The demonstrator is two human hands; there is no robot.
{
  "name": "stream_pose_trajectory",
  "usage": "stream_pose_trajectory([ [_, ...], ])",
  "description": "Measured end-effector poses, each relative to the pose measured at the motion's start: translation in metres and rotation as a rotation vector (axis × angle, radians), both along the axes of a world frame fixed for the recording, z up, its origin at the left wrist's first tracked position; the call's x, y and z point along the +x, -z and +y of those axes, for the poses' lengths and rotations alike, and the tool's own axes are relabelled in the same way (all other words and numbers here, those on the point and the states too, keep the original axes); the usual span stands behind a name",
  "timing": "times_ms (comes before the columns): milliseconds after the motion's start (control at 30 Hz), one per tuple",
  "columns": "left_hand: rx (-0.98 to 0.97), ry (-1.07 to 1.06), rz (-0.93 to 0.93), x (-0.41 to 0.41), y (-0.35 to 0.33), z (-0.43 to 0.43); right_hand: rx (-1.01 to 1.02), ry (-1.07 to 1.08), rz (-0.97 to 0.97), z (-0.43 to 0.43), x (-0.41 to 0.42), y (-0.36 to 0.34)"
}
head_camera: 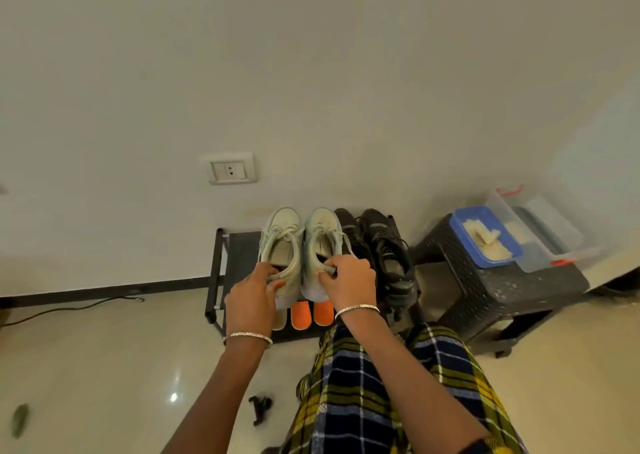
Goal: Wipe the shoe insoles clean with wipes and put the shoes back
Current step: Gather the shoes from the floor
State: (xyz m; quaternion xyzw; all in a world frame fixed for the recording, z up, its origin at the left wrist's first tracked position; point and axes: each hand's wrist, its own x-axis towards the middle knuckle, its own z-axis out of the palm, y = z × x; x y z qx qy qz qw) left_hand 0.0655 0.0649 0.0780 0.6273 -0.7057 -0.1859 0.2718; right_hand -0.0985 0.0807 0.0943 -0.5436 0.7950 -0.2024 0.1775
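Person's wearing a thin silver bangle [247, 337] at the wrist of the left hand [251, 296], a matching bangle [356, 309] by the right hand [349, 278], plus navy, yellow and white plaid clothing [363, 384].

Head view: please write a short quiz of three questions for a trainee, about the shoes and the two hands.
1. True or false: the left hand grips the left pale sneaker and the right hand grips the right pale sneaker.
2. Which pair stands beside the pale pair on top of the rack? A) black shoes B) red boots C) brown sandals
3. Fill in: the shoes on the lower shelf, under the pale pair, are ____ in colour.

Key: 1 true; 2 A; 3 orange.
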Motion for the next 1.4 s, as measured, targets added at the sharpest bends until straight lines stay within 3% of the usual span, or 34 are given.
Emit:
stream_pose_trajectory([
  [500, 0.178, -0.169, 0.062, -0.016, 0.117, -0.067, 0.196, -0.193, 0.048, -0.086, -0.005, 0.102],
  [767, 0.225, -0.141, 0.052, -0.014, 0.154, -0.075, 0.265, -0.157, 0.078, -0.099, -0.007, 0.126],
  [1133, 0.315, -0.067, -0.024, -0.007, 0.137, -0.073, 0.242, -0.116, 0.047, -0.086, -0.001, 0.110],
  [1400, 0.177, -0.036, -0.024, 0.007, 0.097, -0.044, 0.149, -0.077, 0.083, -0.043, -0.006, 0.059],
])
